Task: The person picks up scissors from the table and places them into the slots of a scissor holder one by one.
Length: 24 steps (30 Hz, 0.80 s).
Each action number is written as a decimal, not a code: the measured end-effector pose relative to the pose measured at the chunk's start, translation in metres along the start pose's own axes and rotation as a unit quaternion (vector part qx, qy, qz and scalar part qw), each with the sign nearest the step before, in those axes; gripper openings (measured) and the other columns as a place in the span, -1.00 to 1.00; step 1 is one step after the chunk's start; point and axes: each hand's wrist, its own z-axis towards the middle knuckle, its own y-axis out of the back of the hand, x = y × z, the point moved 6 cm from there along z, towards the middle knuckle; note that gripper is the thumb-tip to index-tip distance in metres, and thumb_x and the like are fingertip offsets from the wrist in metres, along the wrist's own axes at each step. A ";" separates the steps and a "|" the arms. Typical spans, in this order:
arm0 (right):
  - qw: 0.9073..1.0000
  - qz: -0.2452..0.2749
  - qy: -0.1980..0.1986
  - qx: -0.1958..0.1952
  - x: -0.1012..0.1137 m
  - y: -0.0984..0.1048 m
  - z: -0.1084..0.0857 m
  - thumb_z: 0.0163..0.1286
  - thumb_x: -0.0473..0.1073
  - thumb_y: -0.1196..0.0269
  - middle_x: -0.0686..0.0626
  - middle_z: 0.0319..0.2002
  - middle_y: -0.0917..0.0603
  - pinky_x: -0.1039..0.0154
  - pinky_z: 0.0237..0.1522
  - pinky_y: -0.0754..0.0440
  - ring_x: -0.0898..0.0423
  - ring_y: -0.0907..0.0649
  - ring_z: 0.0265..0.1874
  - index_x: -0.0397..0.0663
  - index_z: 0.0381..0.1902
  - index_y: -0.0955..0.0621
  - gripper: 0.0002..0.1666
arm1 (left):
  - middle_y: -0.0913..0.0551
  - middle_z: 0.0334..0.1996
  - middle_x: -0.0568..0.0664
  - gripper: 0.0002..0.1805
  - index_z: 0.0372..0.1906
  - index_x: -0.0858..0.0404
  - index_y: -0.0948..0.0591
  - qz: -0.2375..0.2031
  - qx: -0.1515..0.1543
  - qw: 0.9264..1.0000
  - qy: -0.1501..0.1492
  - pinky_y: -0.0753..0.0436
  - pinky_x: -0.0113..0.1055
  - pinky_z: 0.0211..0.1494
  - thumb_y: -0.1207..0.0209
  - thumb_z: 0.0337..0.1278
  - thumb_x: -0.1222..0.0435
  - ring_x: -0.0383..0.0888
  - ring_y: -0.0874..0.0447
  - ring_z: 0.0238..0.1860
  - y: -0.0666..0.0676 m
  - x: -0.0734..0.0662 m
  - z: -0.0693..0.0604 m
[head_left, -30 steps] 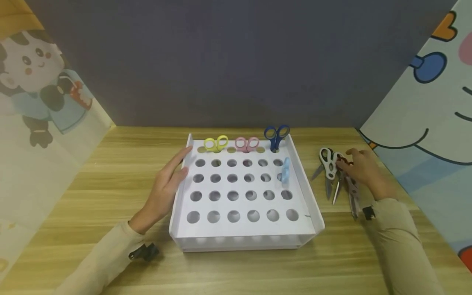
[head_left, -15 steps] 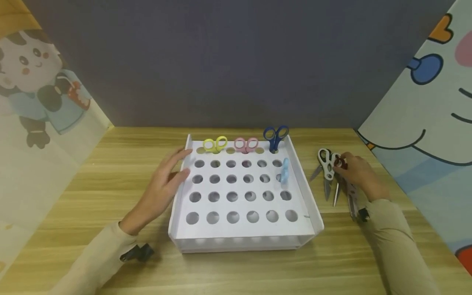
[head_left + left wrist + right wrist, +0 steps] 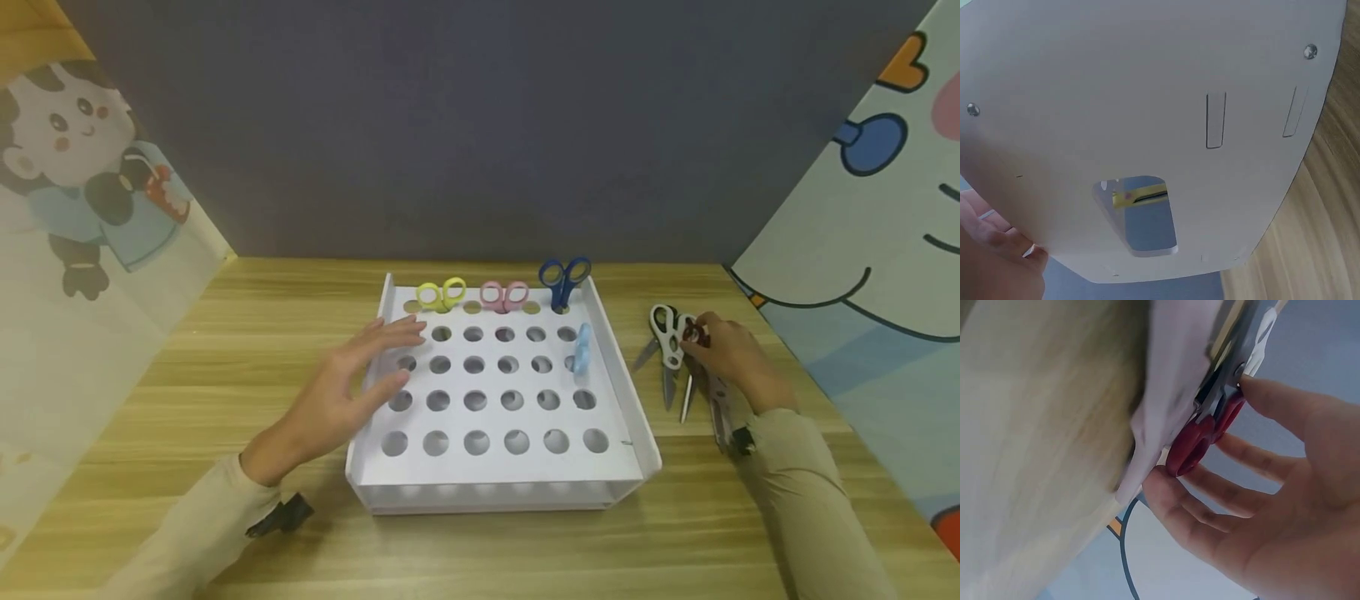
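Note:
My left hand, fingers extended, hovers over the left edge of a white rack with rows of round holes; whether it touches is unclear. In the left wrist view the rack's side wall hides part of that hand. At the right, my right hand holds red-handled scissors between thumb and fingers. White-handled scissors and scissors with pale pinkish-grey handles lie right beside them. Yellow, pink, navy and light blue scissors stand in the rack.
The wooden tabletop carries the rack at its middle. A dark grey panel rises behind it. Cartoon-printed panels flank the table on the left and right.
My left hand has shifted right from the rack's left wall to above its holes. The right hand has closed in on the red-handled scissors, and the pile has barely moved.

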 end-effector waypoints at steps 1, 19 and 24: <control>1.000 -0.001 0.001 0.001 0.000 0.000 0.000 0.51 0.00 -0.14 -0.51 -0.07 -0.52 -0.19 -0.27 -0.56 -0.36 -0.57 -0.16 -0.53 0.30 -0.26 -0.28 | -0.50 0.33 0.05 -0.58 0.22 0.26 -0.58 -0.002 0.001 1.000 -0.007 -0.05 -0.06 0.59 -0.20 0.26 0.41 -0.01 -0.34 0.42 -0.001 0.001 0.000; 0.992 0.002 0.076 -0.101 0.019 0.025 -0.008 0.37 -0.04 -0.32 -0.33 -0.37 -0.64 0.17 -0.67 -0.33 0.03 -0.43 -0.69 -0.40 0.26 -0.46 -0.33 | -0.54 0.27 0.17 -0.55 0.24 0.28 -0.58 -0.027 -0.012 1.000 -0.010 0.08 -0.13 0.61 0.04 0.33 0.54 0.05 -0.35 0.40 -0.005 0.002 -0.003; 0.982 -0.006 0.103 -0.161 0.036 0.044 -0.015 0.34 -0.09 -0.35 -0.22 -0.45 -0.62 0.19 -0.69 -0.25 0.05 -0.37 -0.73 -0.32 0.25 -0.49 -0.38 | -0.56 0.25 0.17 -0.59 0.20 0.28 -0.60 -0.026 -0.011 1.000 -0.011 0.09 -0.11 0.61 0.05 0.36 0.52 0.04 -0.36 0.40 -0.005 0.004 -0.003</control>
